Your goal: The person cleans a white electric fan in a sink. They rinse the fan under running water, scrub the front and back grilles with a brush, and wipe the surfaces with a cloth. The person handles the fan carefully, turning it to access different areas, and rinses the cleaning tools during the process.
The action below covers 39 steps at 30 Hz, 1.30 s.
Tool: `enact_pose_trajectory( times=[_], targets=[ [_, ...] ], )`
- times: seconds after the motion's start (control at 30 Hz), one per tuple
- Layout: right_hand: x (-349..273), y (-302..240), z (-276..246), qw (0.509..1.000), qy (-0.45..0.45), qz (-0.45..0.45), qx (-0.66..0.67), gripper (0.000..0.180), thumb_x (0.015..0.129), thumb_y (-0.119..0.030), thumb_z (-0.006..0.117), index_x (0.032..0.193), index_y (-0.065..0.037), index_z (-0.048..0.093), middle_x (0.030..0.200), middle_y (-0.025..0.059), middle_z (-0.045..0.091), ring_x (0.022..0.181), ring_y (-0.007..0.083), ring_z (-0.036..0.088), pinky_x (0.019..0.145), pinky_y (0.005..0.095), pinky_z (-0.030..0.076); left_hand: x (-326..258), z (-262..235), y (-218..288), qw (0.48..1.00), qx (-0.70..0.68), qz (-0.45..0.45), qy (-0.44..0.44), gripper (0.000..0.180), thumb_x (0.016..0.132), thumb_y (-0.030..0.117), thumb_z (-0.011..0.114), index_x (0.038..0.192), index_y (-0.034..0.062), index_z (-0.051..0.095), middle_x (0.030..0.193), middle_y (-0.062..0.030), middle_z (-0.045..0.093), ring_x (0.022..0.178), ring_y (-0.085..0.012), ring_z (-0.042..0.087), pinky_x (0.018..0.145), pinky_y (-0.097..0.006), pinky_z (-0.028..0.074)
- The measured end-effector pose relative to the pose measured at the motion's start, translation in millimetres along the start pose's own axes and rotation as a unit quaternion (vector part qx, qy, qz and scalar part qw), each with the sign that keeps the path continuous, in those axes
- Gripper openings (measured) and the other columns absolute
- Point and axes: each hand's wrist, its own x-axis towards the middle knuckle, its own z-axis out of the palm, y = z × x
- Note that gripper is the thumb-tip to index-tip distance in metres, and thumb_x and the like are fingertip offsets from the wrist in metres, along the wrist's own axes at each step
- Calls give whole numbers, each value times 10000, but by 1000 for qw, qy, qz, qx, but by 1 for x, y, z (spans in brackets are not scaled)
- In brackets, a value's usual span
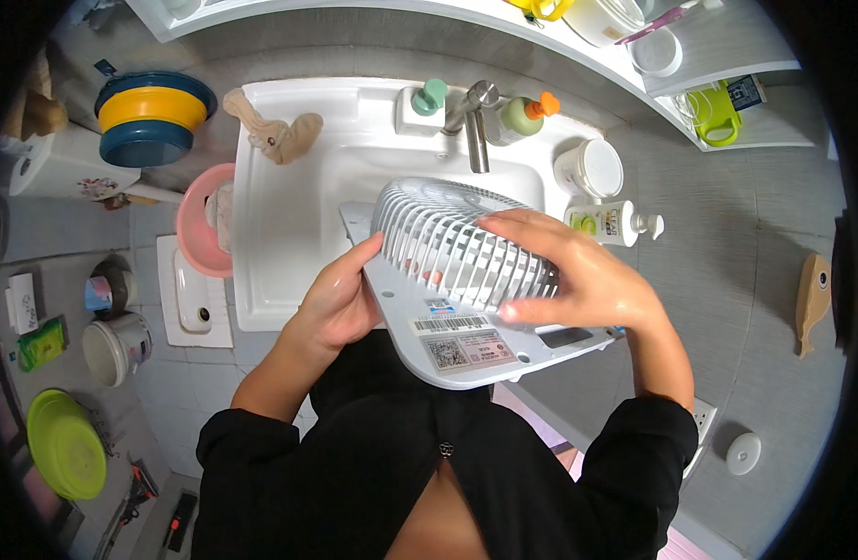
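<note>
A grey-white plastic grille cover point(447, 257) is held tilted above the front of the white sink point(261, 210). It has a bulging, slatted middle and a flat rim with printed labels and a small slot. My left hand point(340, 299) grips the cover's left edge, thumb on the near face. Fingertips show through the slats behind it. Across the right side of the slatted bulge, my right hand point(583, 271) is wrapped, with fingers on top and thumb lower down near the labels. Both hands look wet.
Behind the cover stand a metal faucet point(476, 140), a white soap dispenser point(419, 110) and a green bottle with an orange pump point(522, 119). A lidded white tub point(589, 169) and a white pump bottle point(608, 223) line the right. A beige cloth point(278, 135) and pink basin point(197, 224) are left.
</note>
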Motion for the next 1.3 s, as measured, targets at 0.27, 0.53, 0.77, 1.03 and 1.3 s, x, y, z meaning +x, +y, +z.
enact_pose_trajectory(
  times=[0.27, 0.53, 0.77, 1.03, 1.3],
  targets=[
    [-47, 49, 19, 996, -5, 91, 15, 749, 659, -260, 737, 1264, -6, 378, 1269, 184, 421, 1192, 303, 387, 994, 366, 303, 16, -13, 2, 999, 24, 30, 18, 371, 945, 244, 315, 1168, -25, 440, 1123, -158, 529, 1002, -232, 547, 858, -364, 466],
    [-78, 136, 105, 943, 86, 196, 253, 418, 785, -218, 631, 1153, -53, 525, 1165, 118, 536, 1071, 234, 505, 901, 306, 388, 39, -62, -11, 973, 139, 100, 157, 432, 854, 307, 498, 1135, -12, 423, 1001, -113, 521, 945, -234, 545, 842, -390, 454],
    [-183, 349, 134, 787, 150, 556, -220, 337, 764, -118, 512, 1078, -10, 455, 1036, 191, 545, 919, 367, 545, 787, 429, 459, 27, -57, -28, 967, 62, 202, 142, 497, 830, 288, 517, 1141, -74, 378, 1014, -193, 500, 973, -312, 531, 845, -416, 449],
    [-180, 316, 147, 888, 182, 372, -201, 396, 760, -75, 547, 1133, 10, 447, 848, 176, 596, 777, 285, 600, 683, 376, 472, 20, -74, -62, 960, -17, 218, 173, 473, 854, 306, 468, 1181, -28, 397, 1069, -167, 508, 995, -289, 509, 892, -417, 414],
    [-59, 115, 45, 986, 70, 153, -23, 378, 785, -104, 579, 1148, -46, 490, 659, 181, 579, 563, 230, 580, 560, 330, 447, 17, -73, -70, 938, 15, 288, 189, 451, 897, 343, 412, 1171, -15, 419, 1055, -134, 528, 961, -251, 542, 865, -365, 434]
  ],
)
